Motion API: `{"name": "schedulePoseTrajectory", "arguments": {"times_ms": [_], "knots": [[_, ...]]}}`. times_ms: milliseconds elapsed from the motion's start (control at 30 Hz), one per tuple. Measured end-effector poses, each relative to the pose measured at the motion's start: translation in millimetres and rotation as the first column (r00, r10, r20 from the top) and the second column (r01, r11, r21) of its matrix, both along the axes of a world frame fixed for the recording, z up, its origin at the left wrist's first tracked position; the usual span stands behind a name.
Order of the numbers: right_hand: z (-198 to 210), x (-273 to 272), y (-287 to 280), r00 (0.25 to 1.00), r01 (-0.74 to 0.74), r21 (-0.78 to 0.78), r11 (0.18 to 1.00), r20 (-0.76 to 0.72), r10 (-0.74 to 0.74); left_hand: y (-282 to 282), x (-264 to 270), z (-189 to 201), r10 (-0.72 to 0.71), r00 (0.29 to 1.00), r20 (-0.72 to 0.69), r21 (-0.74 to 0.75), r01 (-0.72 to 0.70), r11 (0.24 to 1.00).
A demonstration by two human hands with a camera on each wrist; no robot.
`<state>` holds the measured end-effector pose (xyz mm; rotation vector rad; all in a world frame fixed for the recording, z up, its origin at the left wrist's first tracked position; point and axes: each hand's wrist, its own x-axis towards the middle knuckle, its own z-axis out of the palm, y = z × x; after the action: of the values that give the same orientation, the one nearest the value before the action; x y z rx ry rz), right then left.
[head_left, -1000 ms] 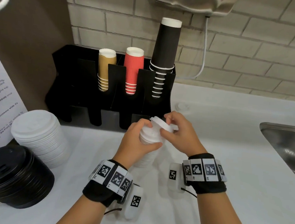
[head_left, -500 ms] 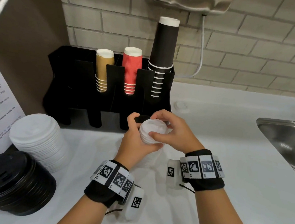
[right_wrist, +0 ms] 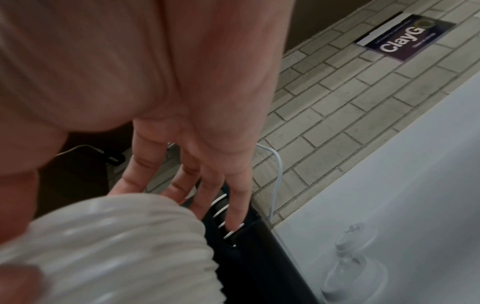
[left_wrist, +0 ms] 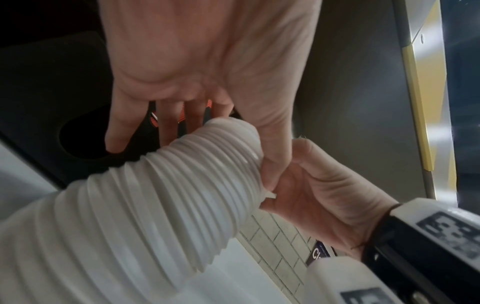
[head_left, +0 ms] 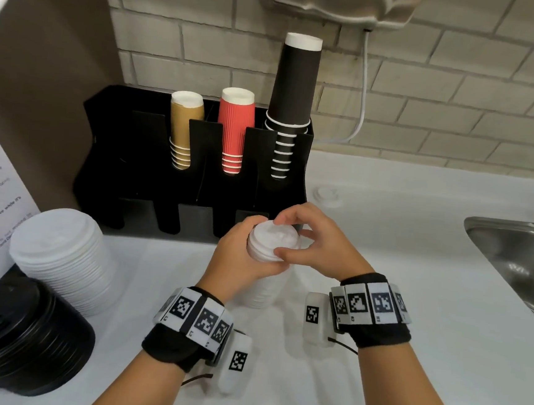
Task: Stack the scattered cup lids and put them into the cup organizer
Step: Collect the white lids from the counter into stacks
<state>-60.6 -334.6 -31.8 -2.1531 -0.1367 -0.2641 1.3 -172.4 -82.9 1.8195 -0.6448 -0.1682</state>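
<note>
A tall stack of small white lids (head_left: 268, 267) stands on the white counter in front of the black cup organizer (head_left: 140, 162). My left hand (head_left: 252, 246) grips the upper part of the stack from the left, thumb in front. My right hand (head_left: 290, 236) pinches the rim of the top lid (head_left: 274, 235) between thumb and fingers; that lid lies flat on the stack. In the left wrist view the ribbed stack (left_wrist: 155, 195) runs up to both hands. The stack (right_wrist: 116, 246) shows blurred in the right wrist view. One single small lid (head_left: 327, 196) lies on the counter right of the organizer.
The organizer holds tan, red and black cup stacks (head_left: 235, 128). A pile of larger white lids (head_left: 61, 255) and a pile of black lids (head_left: 12, 335) sit at the left. A steel sink (head_left: 519, 256) is at the right. A white cable (head_left: 362, 97) hangs on the brick wall.
The top lid was tilted in my right hand above the stack; it now sits flat on the stack. My left hand keeps its grip on the stack.
</note>
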Motion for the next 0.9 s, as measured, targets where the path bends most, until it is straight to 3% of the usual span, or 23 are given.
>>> {"name": "schedulePoseTrajectory", "arguments": {"times_ms": [167,500,900], "knots": [[2,5,-3,1.0,-0.019,-0.045,0.999,-0.005,0.018,-4,0,3,0.03,0.998,0.047,0.047,-0.032,0.998],[4,10,-2,0.999,-0.035,-0.087,0.996,-0.017,0.033,-5,0,8,0.03,1.0,0.004,0.11,-0.03,0.994],[9,10,1,0.998,-0.052,-0.076,0.996,-0.034,0.049,-4,5,1,0.027,0.997,-0.067,0.028,-0.025,0.999]]}}
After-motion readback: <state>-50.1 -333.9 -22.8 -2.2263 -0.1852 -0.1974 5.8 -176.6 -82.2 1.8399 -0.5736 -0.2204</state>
